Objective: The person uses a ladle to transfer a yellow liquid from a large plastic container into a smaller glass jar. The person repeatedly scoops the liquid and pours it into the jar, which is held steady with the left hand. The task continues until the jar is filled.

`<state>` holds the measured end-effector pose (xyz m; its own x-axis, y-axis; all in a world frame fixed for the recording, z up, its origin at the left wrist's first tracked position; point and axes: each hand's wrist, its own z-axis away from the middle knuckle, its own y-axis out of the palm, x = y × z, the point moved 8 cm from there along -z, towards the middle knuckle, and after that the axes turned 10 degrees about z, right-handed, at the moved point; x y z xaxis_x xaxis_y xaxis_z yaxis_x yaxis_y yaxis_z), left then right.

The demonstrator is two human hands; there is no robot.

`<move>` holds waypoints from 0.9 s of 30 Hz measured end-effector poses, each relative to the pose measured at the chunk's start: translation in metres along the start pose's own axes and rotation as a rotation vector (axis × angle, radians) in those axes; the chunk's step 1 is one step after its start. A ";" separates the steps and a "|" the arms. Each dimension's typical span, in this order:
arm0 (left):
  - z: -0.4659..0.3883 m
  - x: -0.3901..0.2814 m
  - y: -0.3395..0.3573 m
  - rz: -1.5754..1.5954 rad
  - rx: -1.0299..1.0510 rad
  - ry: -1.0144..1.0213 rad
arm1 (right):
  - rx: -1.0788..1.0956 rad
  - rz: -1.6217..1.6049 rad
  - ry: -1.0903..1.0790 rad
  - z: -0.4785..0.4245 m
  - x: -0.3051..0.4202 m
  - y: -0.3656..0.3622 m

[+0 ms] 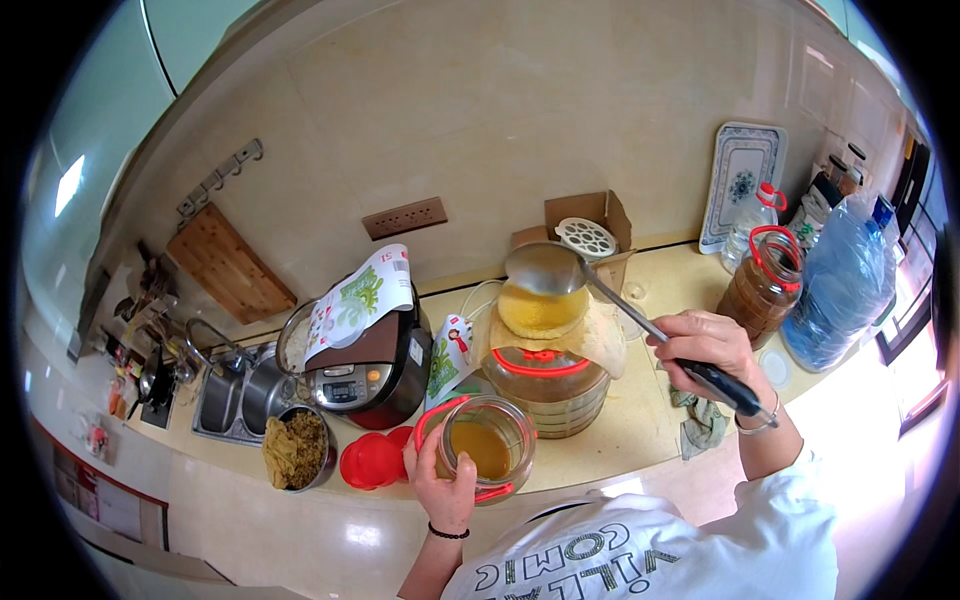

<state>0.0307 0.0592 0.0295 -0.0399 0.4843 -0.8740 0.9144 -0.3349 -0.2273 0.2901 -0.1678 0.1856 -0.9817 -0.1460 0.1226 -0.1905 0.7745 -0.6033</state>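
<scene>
My left hand [442, 484] grips the rim of a wide-mouthed glass jar [520, 450] with a red handle, thumb over the lip. Amber liquid [480, 448] lies inside it. My right hand [709, 352] is closed around the dark handle of a metal ladle [541, 268]. The ladle's bowl hangs over a pale straining cloth [600, 337], which lies across the mouth of a larger glass jar [562, 409]. Yellow, wet-looking contents [544, 309] sit in the cloth's hollow. Whether the ladle holds liquid, I cannot tell.
Left of the jars are red plastic lids [371, 459], a pot of brown mash [304, 446], a rice cooker [375, 375] and a double sink [259, 397]. To the right stand a jar of brown liquid [757, 292] and a blue plastic bag [836, 292]. A rag [703, 427] lies near the edge.
</scene>
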 end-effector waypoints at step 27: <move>0.000 0.007 -0.001 0.022 0.001 -0.012 | -0.016 -0.020 0.397 -0.038 0.012 0.006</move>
<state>0.0297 0.0632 0.0240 -0.0250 0.4673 -0.8838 0.9148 -0.3458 -0.2087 0.2774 -0.1420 0.2132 -0.8982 0.0861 0.4310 -0.2059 0.7839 -0.5857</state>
